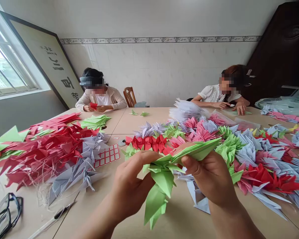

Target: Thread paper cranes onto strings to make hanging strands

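Note:
In front of me, above the table, I hold a bunch of light green origami paper cranes (161, 181), their folded points hanging down. My left hand (129, 182) is curled round the left side of the bunch, its fingertips partly behind the paper. My right hand (210, 174) pinches a flat stack of green wings (196, 149) between thumb and fingers, tilted up to the right. Just behind the hands lies a row of red folded cranes (150, 143). Below my right hand rests a pale grey-blue folded crane (198, 196).
Red folded papers (47, 146) with loose white thread heap up at left. Glasses (8, 214), a thin pen-like tool (52, 219) and red-bordered labels (108, 156) lie nearby. Multicoloured cranes (249, 152) spread at right. Two people (99, 96) (226, 93) sit across the table.

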The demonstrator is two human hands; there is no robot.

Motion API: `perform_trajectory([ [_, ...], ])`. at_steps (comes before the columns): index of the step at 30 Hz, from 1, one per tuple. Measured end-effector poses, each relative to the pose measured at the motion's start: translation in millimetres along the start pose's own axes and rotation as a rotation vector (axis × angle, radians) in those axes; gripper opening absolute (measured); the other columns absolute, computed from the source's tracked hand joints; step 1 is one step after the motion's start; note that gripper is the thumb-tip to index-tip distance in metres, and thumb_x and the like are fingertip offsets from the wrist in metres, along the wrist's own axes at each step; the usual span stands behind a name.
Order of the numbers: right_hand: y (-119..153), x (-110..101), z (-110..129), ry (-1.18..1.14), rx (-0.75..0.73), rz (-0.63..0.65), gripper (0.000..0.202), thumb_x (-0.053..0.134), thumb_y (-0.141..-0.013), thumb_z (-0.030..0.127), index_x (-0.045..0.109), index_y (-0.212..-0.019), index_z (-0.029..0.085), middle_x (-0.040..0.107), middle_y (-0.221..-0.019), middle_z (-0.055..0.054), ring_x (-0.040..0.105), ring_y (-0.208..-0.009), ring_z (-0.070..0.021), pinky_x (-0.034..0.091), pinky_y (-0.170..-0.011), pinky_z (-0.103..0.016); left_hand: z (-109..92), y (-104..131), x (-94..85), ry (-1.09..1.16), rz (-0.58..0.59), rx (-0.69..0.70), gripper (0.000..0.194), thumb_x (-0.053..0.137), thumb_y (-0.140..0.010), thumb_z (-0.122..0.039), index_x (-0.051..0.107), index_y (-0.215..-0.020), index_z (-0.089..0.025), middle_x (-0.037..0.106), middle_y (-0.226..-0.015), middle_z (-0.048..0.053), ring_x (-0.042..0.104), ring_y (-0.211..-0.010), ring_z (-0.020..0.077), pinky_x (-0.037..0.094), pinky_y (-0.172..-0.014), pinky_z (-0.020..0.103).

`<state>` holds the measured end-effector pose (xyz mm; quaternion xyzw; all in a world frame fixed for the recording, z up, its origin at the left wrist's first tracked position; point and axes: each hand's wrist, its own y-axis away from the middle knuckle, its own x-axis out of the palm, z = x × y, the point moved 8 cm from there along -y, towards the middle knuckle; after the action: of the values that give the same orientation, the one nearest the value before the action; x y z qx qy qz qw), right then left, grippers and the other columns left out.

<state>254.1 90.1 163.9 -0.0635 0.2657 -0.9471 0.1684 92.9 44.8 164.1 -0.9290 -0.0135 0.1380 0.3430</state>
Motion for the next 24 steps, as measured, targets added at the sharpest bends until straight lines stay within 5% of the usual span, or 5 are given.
perform_trajectory([
  [9, 1.6, 6.9, 14.7, 0.03, -0.021, 0.114, 0.02, 0.06, -0.093, 0.04, 0.07, -0.085, 0.025, 0.065, -0.07, -0.001, 0.057, -0.062, -0.0161, 0.049, -0.056, -0.026, -22.5, 2.4, -6.7, -0.178, -0.063, 0.202, 0.068, 0.058, -0.072, 0.011, 0.065, -0.122, -0.034, 0.076, -0.099, 0.001, 0.07, -0.087, 0.0196, 0.054, -0.077, 0.028],
  [18, 4.9, 15.0, 15.8, 0.049, -0.008, 0.279, 0.022, 0.053, -0.097, 0.04, 0.071, -0.097, 0.027, 0.069, -0.089, -0.004, 0.063, -0.082, -0.0226, 0.052, -0.074, -0.035, -15.1, 5.8, -4.9, -0.177, -0.027, 0.156, 0.066, 0.058, -0.071, 0.009, 0.063, -0.119, -0.035, 0.076, -0.094, -0.002, 0.07, -0.08, 0.0173, 0.052, -0.073, 0.025],
  [24, 5.6, 7.1, 17.6, 0.125, -0.077, 0.156, 0.015, 0.056, -0.096, 0.036, 0.068, -0.094, 0.028, 0.068, -0.086, -0.002, 0.063, -0.078, -0.0196, 0.051, -0.069, -0.03, -2.1, 5.3, -2.9, -0.002, 0.014, -0.036, 0.049, 0.062, -0.077, 0.004, 0.065, -0.109, -0.034, 0.074, -0.091, -0.004, 0.068, -0.081, 0.0152, 0.053, -0.073, 0.023],
])
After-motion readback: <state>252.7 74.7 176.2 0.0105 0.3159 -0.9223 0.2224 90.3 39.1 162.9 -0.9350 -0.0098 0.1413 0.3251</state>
